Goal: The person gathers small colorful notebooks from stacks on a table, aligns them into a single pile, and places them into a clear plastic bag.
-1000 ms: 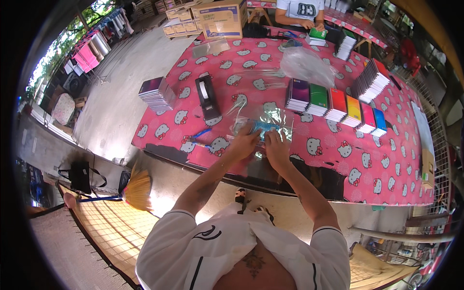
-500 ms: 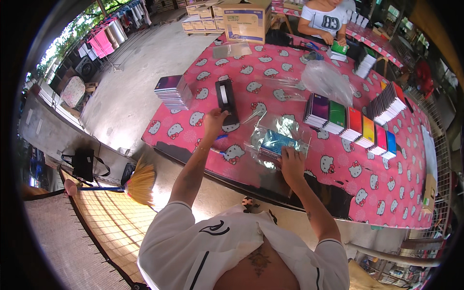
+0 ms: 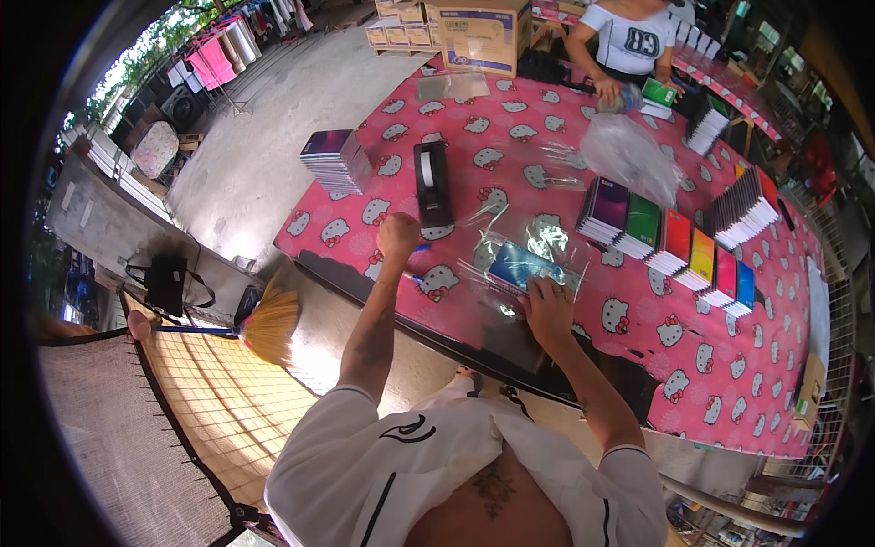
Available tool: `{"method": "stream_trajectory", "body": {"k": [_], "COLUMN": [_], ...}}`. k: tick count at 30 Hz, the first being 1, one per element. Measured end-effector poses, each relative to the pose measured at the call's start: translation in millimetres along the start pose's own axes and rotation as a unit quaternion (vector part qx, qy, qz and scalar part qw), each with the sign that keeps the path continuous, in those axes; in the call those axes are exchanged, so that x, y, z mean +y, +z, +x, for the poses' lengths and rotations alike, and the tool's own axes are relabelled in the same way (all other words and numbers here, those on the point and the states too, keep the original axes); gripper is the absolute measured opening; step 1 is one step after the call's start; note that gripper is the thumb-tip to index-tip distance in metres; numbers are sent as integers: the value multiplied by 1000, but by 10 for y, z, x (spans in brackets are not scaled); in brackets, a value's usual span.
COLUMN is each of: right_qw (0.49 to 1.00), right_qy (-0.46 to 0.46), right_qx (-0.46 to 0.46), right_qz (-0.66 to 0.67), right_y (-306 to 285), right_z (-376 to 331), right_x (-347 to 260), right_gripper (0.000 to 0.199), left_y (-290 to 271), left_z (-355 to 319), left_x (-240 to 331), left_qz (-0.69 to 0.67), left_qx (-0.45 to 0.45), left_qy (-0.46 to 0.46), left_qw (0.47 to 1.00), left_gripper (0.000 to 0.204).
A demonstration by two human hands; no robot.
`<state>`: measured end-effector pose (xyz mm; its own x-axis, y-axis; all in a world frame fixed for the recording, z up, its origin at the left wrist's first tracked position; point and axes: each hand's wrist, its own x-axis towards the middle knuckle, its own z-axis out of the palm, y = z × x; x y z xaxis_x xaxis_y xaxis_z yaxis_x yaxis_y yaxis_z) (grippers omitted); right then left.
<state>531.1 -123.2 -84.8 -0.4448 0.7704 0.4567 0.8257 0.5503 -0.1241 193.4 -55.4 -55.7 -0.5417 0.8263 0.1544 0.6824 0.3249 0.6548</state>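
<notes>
Blue spiral notebooks point(image 3: 521, 264), a small stack, lie in a clear plastic sleeve point(image 3: 552, 239) near the table's front edge. My right hand point(image 3: 550, 310) is closed over their near right edge, fingers on the plastic. My left hand point(image 3: 398, 237) is closed in a fist just left of a black tape dispenser point(image 3: 433, 187), apart from it. Whatever its fingers pinch, if anything, is too small to make out. A pen point(image 3: 421, 248), partly hidden, lies beside the left wrist.
Stacked notebooks point(image 3: 334, 162) stand at the table's left edge; coloured notebook stacks point(image 3: 670, 239) line the right. Clear plastic bags point(image 3: 629, 155) lie behind them. Across the pink patterned table point(image 3: 629, 365), a person point(image 3: 629, 46) handles a green notebook point(image 3: 658, 91). A carton point(image 3: 481, 38) sits at the far edge.
My left hand has drawn back from the tape dispenser toward me and curled closed. My right hand stays on the notebooks. The person across has moved one hand left to a roundish object.
</notes>
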Motion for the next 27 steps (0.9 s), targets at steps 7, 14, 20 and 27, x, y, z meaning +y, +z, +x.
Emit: {"method": "stream_trajectory", "body": {"k": [7,14,20,27], "right_qw": [998,996,992,718], "right_qy": [-43,-36,-30,202], "right_qx": [36,27,22,-398], "right_qz": [23,81,124,535], "right_y": [16,-142,41,-278], "right_z": [14,45,342,1067], "right_x": [78,90,423,1325], "right_gripper": [42,43,47,86], "left_y": [477,620,468,510], "left_z": [-1102,-1201,-1664,-1521], "left_x": [1185,1034,961,920], "left_qz": [-52,191,104,-214], "left_qx": [-241,-198,-120,-51], "left_qy": [138,200,377,422], "left_qw": [959,940,912,879], "left_gripper": [27,46,36,23]}}
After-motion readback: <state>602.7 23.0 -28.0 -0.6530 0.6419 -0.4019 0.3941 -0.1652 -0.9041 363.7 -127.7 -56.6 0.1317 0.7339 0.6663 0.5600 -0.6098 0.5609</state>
